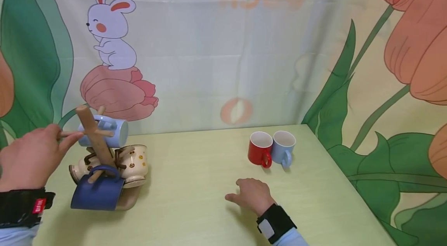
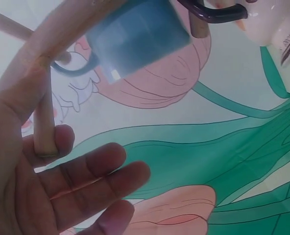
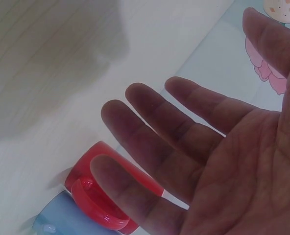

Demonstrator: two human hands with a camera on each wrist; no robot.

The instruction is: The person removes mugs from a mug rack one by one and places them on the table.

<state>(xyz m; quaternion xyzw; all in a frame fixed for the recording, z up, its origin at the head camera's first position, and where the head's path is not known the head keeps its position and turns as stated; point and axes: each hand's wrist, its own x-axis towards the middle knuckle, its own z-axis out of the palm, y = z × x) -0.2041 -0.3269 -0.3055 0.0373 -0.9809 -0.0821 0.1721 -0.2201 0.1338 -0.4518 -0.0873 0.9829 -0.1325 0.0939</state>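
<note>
My left hand (image 1: pixel 31 156) pinches an upper peg of a wooden mug tree (image 1: pixel 96 143) between thumb and forefinger, its other fingers extended loosely in the left wrist view. On the tree hang a light blue mug (image 1: pixel 121 134) near the top, a patterned cream mug (image 1: pixel 139 164) on the right, another cream mug (image 1: pixel 79 169) partly hidden behind, and a dark blue mug (image 1: pixel 96 193) in front. My right hand (image 1: pixel 253 195) is held over the table with fingers spread and nothing in them. Beyond it stand a red mug (image 1: pixel 257 153) and a second light blue mug (image 1: pixel 281 149), side by side.
A pale wood-grain table (image 1: pixel 188 184) lies under everything. Its right edge slants toward the front right. Behind it hangs a curtain (image 1: pixel 195 44) printed with a rabbit, tulips and leaves.
</note>
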